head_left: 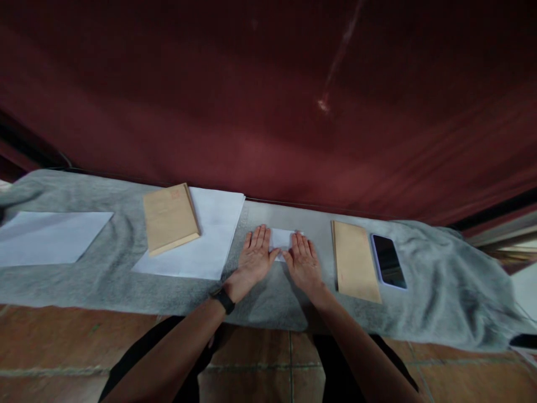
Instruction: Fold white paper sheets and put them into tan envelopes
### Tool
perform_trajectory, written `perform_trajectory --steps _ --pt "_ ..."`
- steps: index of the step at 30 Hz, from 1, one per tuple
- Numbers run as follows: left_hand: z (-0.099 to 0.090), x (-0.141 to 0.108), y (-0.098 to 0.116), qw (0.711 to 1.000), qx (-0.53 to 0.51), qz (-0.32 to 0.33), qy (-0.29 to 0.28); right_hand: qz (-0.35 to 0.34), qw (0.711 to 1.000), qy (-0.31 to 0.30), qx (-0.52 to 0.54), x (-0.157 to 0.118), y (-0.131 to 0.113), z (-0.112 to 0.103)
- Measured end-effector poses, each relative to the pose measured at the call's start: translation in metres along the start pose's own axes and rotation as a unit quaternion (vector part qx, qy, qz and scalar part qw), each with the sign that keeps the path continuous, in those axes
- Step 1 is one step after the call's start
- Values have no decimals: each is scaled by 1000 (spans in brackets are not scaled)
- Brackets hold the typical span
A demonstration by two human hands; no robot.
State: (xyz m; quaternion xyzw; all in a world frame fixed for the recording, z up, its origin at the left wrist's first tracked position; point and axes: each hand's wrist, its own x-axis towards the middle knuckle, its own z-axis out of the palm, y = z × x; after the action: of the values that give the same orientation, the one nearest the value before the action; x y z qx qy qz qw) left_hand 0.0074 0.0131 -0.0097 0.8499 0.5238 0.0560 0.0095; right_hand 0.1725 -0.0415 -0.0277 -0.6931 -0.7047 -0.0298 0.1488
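1. At the far left, a white sheet (54, 238) lay flat on the grey cloth (126, 291).
2. Next came a brown packet (170, 218), a bit crooked, on top of the big white papers (213, 224).
3. The left hand (255, 260) was flat, palm down, on the left side of the small white paper (280, 238). Its grip was spread and pinched nothing. (That wrist wore a dark watch (223, 300).)
4. The small white paper was right between the two hands, reaching a little past the thumbs. Neither hand was nearer, as both touched it. The hands hid its ends, so I could not tell which way was longer.
5. The right hand (305, 266) was flat on the right side, with its grip apart too. The two thumbs pointed at each other, very near.
6. Then came a brown envelope (356, 263), with a phone (389, 260) just beside it.
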Motion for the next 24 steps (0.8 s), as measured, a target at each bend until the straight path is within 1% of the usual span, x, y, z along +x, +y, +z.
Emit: perform_trajectory --steps 3,11,19,22,24 --pt "0 0 -2 1000 10 -9 7 4 1000 15 -17 -1 3 1" --pt "7 -5 -6 999 15 -39 30 15 999 37 -17 -4 12 4" --pt "9 -9 -9 998 3 -39 47 18 1000 17 -19 -5 15 2" --pt "9 -10 -12 998 -2 -41 48 30 999 20 -15 -4 15 1" --pt "8 -11 -11 997 -3 -44 58 40 999 19 -9 -3 13 -2"
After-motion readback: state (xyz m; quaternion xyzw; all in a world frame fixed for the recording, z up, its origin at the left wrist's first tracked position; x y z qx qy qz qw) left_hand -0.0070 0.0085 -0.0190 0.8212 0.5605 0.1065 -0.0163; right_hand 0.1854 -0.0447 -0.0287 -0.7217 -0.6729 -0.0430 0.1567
